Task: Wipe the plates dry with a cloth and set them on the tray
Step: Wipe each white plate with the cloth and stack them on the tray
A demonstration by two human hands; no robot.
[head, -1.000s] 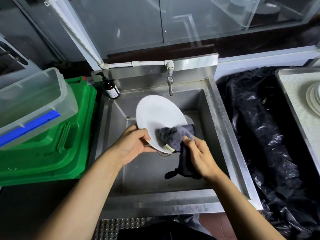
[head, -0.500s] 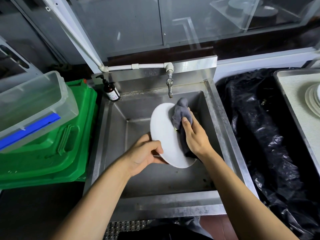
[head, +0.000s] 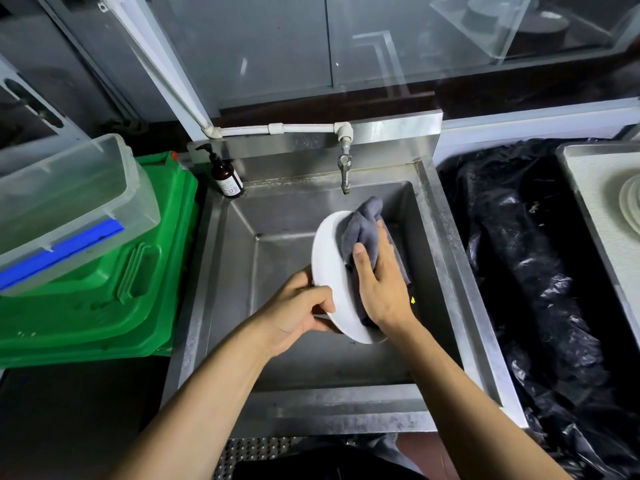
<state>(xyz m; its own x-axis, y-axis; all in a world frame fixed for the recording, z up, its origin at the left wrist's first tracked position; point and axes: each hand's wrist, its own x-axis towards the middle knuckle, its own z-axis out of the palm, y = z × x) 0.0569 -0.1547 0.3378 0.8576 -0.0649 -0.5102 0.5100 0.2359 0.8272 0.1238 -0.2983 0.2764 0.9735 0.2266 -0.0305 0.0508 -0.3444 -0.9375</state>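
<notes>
A white plate (head: pixel 329 268) is held on edge over the steel sink (head: pixel 242 271), turned so I see it almost from the side. My left hand (head: pixel 298 310) grips its near lower rim. My right hand (head: pixel 381 282) presses a grey cloth (head: pixel 363 223) against the plate's right face, and the cloth bunches above my fingers. At the far right lies a pale tray (head: pixel 588 181) with a stack of white plates (head: pixel 628 206) cut off by the frame edge.
A tap (head: pixel 344 168) hangs over the sink's back wall, close above the cloth. A brown pump bottle (head: pixel 227 176) stands at the back left corner. Green bins (head: pixel 104 289) with a clear tub (head: pixel 69 202) sit left. Black plastic sheeting (head: pixel 519 271) lies between sink and tray.
The plate was turned from facing me to nearly edge-on. My right hand moved with the cloth from the plate's lower edge up to its right face.
</notes>
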